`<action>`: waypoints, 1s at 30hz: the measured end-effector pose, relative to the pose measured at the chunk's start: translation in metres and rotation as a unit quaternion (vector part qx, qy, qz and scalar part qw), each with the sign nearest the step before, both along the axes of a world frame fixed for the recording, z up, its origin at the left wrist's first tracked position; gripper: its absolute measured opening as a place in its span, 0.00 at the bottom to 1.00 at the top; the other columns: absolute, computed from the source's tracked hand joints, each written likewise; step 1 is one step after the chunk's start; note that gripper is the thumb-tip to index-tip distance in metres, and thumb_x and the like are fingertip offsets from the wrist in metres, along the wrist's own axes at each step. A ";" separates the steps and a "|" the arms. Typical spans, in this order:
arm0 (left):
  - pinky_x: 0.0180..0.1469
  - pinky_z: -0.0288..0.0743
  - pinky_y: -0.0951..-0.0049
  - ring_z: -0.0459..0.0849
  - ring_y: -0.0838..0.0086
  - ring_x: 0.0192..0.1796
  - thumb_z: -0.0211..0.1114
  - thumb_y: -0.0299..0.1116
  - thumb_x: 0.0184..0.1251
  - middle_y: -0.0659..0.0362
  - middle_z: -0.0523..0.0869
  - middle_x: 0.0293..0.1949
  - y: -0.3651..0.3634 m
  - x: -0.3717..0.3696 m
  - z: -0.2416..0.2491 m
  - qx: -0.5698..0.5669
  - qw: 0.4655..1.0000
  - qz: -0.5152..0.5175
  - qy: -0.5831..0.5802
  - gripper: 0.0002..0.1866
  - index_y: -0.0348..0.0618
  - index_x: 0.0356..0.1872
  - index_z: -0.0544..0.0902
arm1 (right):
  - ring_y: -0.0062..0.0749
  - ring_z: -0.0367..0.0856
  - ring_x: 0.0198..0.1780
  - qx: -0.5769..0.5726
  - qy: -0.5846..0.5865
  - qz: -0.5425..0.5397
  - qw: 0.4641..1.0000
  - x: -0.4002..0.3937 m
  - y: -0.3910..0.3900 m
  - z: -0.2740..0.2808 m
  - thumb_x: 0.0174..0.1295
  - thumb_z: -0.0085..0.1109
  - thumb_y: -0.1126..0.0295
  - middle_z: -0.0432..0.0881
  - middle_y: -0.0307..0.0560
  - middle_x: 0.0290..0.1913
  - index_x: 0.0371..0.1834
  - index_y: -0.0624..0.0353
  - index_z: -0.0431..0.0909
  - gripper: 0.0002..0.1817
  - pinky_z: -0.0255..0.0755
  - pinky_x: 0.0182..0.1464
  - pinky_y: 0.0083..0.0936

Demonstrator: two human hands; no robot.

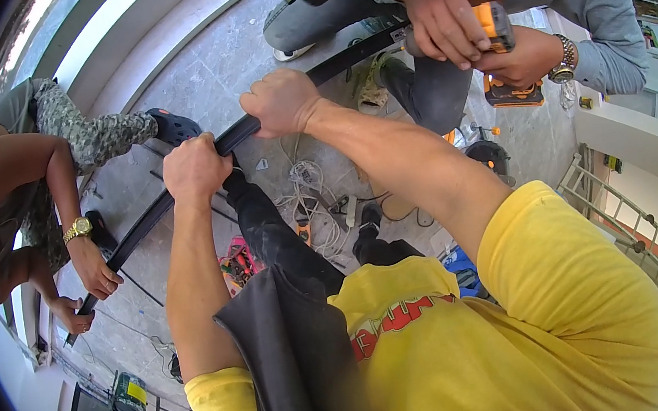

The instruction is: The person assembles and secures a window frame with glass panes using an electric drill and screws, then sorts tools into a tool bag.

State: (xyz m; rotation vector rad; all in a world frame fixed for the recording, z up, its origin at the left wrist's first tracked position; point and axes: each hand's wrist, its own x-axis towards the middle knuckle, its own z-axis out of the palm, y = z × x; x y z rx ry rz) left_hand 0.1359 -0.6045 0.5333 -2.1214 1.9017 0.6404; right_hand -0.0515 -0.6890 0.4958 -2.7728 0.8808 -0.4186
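A long black metal profile bar [135,233] runs diagonally from the lower left to the upper right. My left hand [196,169] is wrapped round it near the middle. Just up the bar, my right hand [281,103] grips it too, with the fingers curled over the far side. At the lower-left end, a co-worker's hands [95,276] hold the bar. By the upper-right end, another co-worker's hands [455,28] hold an orange and black power drill [496,26], its front end close to the bar.
White cables [308,179] lie tangled on the grey tiled floor [200,64], among small tools. Pinkish-red items [240,264] lie near my leg. A metal ladder [631,230] stands at the right. A dark bag [131,410] is at the lower left.
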 end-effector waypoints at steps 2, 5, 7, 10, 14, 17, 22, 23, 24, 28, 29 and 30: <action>0.43 0.82 0.53 0.89 0.52 0.39 0.70 0.45 0.52 0.49 0.89 0.32 -0.002 -0.001 0.001 0.004 1.000 0.001 0.001 0.14 0.44 0.32 0.87 | 0.40 0.85 0.29 -0.001 0.003 0.007 1.000 0.000 -0.001 0.000 0.34 0.77 0.49 0.82 0.43 0.25 0.23 0.49 0.78 0.22 0.78 0.35 0.35; 0.43 0.82 0.53 0.89 0.52 0.39 0.70 0.45 0.52 0.49 0.89 0.33 -0.001 -0.001 0.002 0.005 1.000 0.001 -0.003 0.15 0.44 0.32 0.87 | 0.40 0.86 0.29 0.000 -0.006 0.007 1.000 0.000 -0.002 -0.001 0.34 0.77 0.49 0.83 0.43 0.25 0.23 0.49 0.78 0.21 0.78 0.35 0.35; 0.43 0.83 0.56 0.90 0.54 0.38 0.67 0.42 0.53 0.49 0.90 0.32 -0.001 -0.002 0.004 -0.005 1.000 -0.008 -0.008 0.13 0.45 0.33 0.88 | 0.40 0.86 0.29 0.000 -0.002 0.008 1.000 -0.001 -0.001 -0.002 0.35 0.76 0.49 0.83 0.44 0.25 0.23 0.49 0.78 0.21 0.78 0.35 0.35; 0.44 0.82 0.53 0.89 0.51 0.39 0.70 0.45 0.52 0.48 0.89 0.32 0.000 -0.002 0.002 -0.009 1.000 0.002 -0.013 0.14 0.46 0.34 0.87 | 0.40 0.86 0.29 0.002 -0.002 0.007 1.000 -0.001 -0.001 -0.003 0.39 0.73 0.48 0.83 0.44 0.25 0.24 0.49 0.79 0.20 0.78 0.36 0.35; 0.44 0.83 0.55 0.89 0.52 0.38 0.68 0.44 0.52 0.48 0.89 0.33 -0.002 -0.004 0.007 -0.006 1.000 -0.010 -0.021 0.14 0.45 0.33 0.87 | 0.39 0.84 0.28 -0.009 -0.028 0.005 1.000 -0.001 -0.001 -0.007 0.42 0.71 0.45 0.80 0.41 0.23 0.22 0.49 0.76 0.21 0.76 0.34 0.34; 0.44 0.83 0.54 0.89 0.52 0.39 0.68 0.44 0.52 0.48 0.89 0.33 -0.003 -0.004 0.006 0.002 1.000 -0.010 -0.029 0.14 0.45 0.34 0.87 | 0.40 0.85 0.28 -0.008 -0.022 0.003 1.000 -0.001 -0.001 -0.007 0.43 0.71 0.45 0.81 0.41 0.23 0.23 0.49 0.76 0.21 0.76 0.35 0.34; 0.45 0.82 0.54 0.89 0.53 0.39 0.70 0.45 0.52 0.50 0.90 0.33 0.000 -0.005 0.007 -0.011 0.999 -0.003 -0.036 0.14 0.47 0.35 0.87 | 0.40 0.86 0.29 -0.006 -0.025 0.004 1.000 0.000 0.001 -0.008 0.43 0.70 0.45 0.83 0.42 0.24 0.23 0.49 0.76 0.21 0.77 0.36 0.34; 0.45 0.82 0.54 0.89 0.53 0.39 0.70 0.45 0.52 0.50 0.90 0.33 -0.001 -0.006 0.006 -0.013 0.999 -0.008 -0.036 0.14 0.47 0.35 0.87 | 0.40 0.86 0.30 -0.001 -0.018 0.007 1.000 0.000 0.000 -0.007 0.43 0.70 0.46 0.83 0.42 0.24 0.23 0.49 0.77 0.20 0.78 0.36 0.34; 0.45 0.82 0.54 0.89 0.53 0.39 0.70 0.45 0.52 0.50 0.90 0.32 0.000 -0.006 0.006 -0.017 0.999 -0.006 -0.036 0.15 0.47 0.35 0.87 | 0.40 0.86 0.30 -0.002 -0.019 0.003 1.000 -0.001 0.000 -0.007 0.43 0.70 0.46 0.83 0.42 0.24 0.23 0.49 0.77 0.20 0.78 0.36 0.34; 0.45 0.82 0.54 0.89 0.53 0.39 0.70 0.45 0.52 0.49 0.90 0.32 0.000 -0.006 0.006 -0.019 0.999 -0.004 -0.034 0.15 0.47 0.35 0.87 | 0.39 0.87 0.31 0.000 -0.006 0.001 1.000 -0.001 0.000 -0.005 0.43 0.70 0.47 0.83 0.41 0.25 0.24 0.49 0.77 0.20 0.78 0.37 0.34; 0.45 0.82 0.54 0.89 0.53 0.39 0.70 0.45 0.52 0.49 0.90 0.32 0.000 -0.006 0.007 -0.020 0.999 -0.005 -0.034 0.15 0.47 0.35 0.87 | 0.39 0.87 0.31 -0.002 -0.002 0.001 1.000 -0.001 0.000 -0.005 0.42 0.70 0.47 0.84 0.41 0.25 0.24 0.49 0.77 0.20 0.78 0.38 0.34; 0.45 0.82 0.54 0.89 0.52 0.39 0.70 0.45 0.52 0.49 0.90 0.32 -0.001 -0.006 0.007 -0.021 0.999 -0.007 -0.036 0.15 0.46 0.35 0.87 | 0.39 0.87 0.31 -0.003 -0.003 0.001 1.000 0.000 0.000 -0.005 0.42 0.70 0.47 0.84 0.41 0.25 0.24 0.49 0.77 0.20 0.78 0.38 0.34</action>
